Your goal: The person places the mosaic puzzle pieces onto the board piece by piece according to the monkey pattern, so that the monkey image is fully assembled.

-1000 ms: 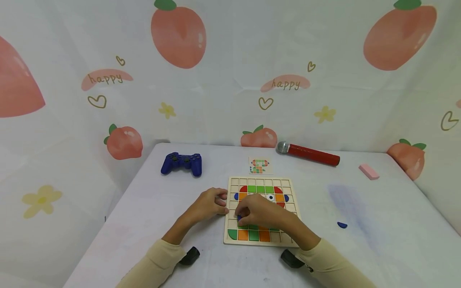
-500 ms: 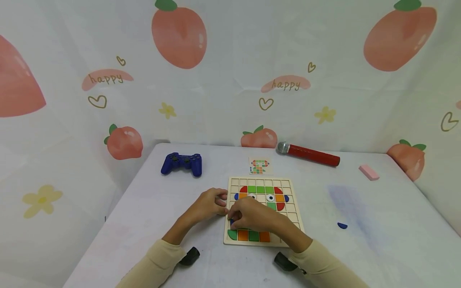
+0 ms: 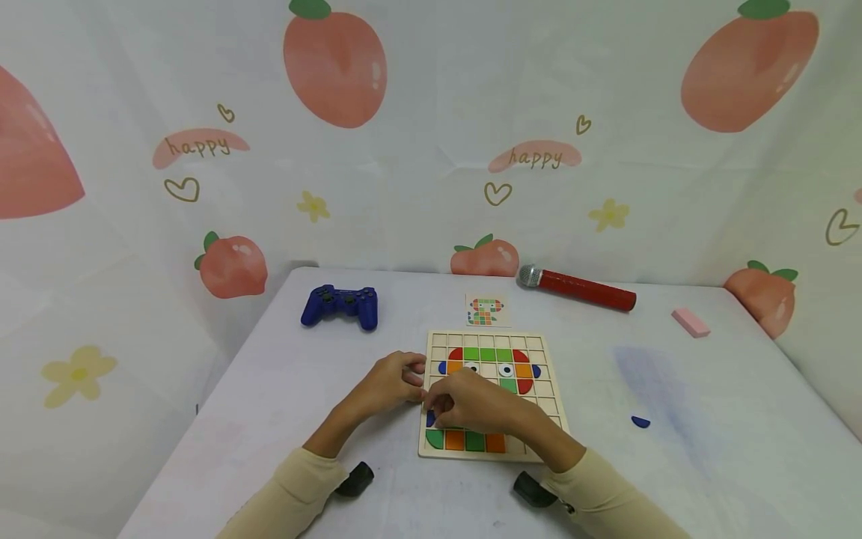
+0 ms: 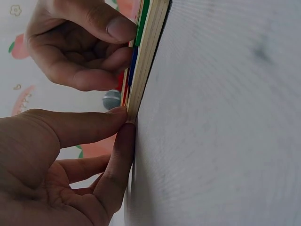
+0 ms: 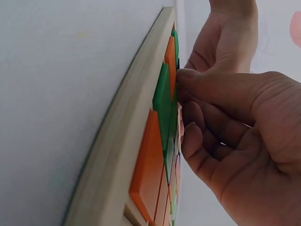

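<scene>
A wooden grid puzzle board (image 3: 554, 419) lies flat, partly filled with coloured pieces. My left hand (image 3: 388, 382) is at its left edge; the left wrist view shows thumb and index finger pinching the rim. My right hand (image 3: 471, 400) reaches over the lower left, its fingers curled and thumb and fingertips at a blue piece (image 3: 430, 419). That piece sits in the leftmost column, just above a green rounded corner piece (image 3: 434, 439), and stands slightly above the rim in the left wrist view. The right hand covers the middle cells. Orange and green squares (image 5: 146, 165) line the near row.
A pattern card (image 3: 488, 310) lies behind the board. A blue game controller (image 3: 340, 306) is at the back left, a red microphone (image 3: 578, 289) at the back right. Farther right are a pink block (image 3: 690, 323) and a loose blue half-round piece (image 3: 640, 422).
My right hand has moved left across the board with the blue piece, to the leftmost column, and over the last half second barely shifts. The left hand stays at the edge.
</scene>
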{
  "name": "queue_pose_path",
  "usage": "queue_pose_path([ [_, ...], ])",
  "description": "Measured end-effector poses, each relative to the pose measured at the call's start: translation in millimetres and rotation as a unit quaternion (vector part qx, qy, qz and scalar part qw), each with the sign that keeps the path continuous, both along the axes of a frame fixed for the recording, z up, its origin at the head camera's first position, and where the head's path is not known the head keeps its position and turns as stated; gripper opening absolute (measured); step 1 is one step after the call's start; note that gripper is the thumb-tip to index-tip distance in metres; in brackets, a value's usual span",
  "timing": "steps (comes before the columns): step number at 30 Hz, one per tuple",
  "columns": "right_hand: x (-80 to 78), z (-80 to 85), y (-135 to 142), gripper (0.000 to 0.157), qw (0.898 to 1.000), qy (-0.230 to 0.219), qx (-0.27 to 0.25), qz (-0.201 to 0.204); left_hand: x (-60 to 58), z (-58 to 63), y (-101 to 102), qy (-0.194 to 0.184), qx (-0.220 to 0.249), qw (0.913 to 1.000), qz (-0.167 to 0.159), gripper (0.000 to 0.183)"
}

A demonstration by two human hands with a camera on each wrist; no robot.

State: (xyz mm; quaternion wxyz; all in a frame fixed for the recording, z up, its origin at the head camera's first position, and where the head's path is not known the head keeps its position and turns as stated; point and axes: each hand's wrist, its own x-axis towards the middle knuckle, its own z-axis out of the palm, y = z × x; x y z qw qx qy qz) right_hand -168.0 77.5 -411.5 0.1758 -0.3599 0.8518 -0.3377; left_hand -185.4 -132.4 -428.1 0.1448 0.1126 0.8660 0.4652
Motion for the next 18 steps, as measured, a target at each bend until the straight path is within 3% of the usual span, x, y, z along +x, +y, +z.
queue_pose_path([
  [9,2.1,3.8,22,0.019,1.0,0.01,-0.002,-0.022,-1.7,-1.0,0,0.005,-0.01,0.9999,0.001,0.062],
  [18,5.3,4.7,75,0.024,0.996,0.04,0.008,-0.079,-0.4,-0.5,1,0.0,-0.021,0.9997,0.008,0.062],
])
